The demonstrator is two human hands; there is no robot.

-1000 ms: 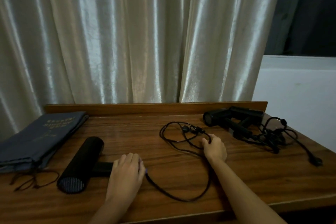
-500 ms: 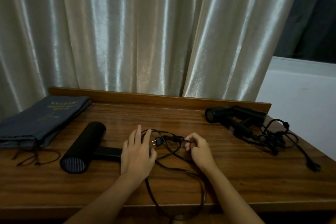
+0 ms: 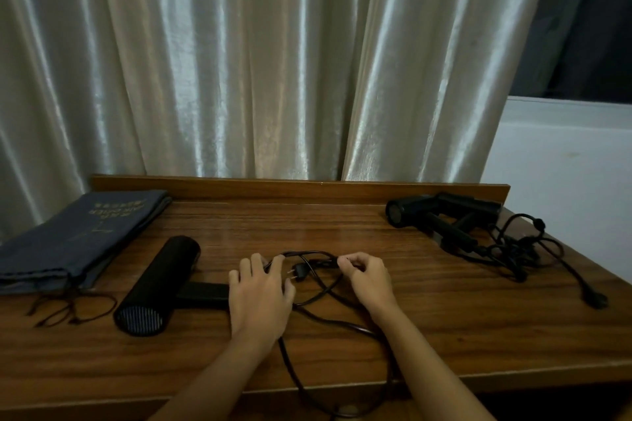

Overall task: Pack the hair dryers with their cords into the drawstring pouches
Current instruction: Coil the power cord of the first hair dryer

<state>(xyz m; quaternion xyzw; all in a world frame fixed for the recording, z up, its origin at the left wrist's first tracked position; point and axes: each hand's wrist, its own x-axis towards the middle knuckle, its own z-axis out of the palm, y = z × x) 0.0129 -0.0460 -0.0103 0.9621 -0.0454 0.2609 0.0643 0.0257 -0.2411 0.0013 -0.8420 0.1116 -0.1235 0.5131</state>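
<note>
Near hair dryer (image 3: 155, 287) lies on the bench (image 3: 444, 328) beside the folded pouches (image 3: 78, 236), left hand (image 3: 260, 294) flat with released grip over its cord (image 3: 328, 321), right hand (image 3: 367, 278) pinching a cord loop near the plug (image 3: 300, 273).

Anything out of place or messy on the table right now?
Two things. The near hair dryer's cord loops over the table's front edge and hangs below it. At the far right, two hair dryers lie crossed, their cords in one tangle. No damage shows.
</note>
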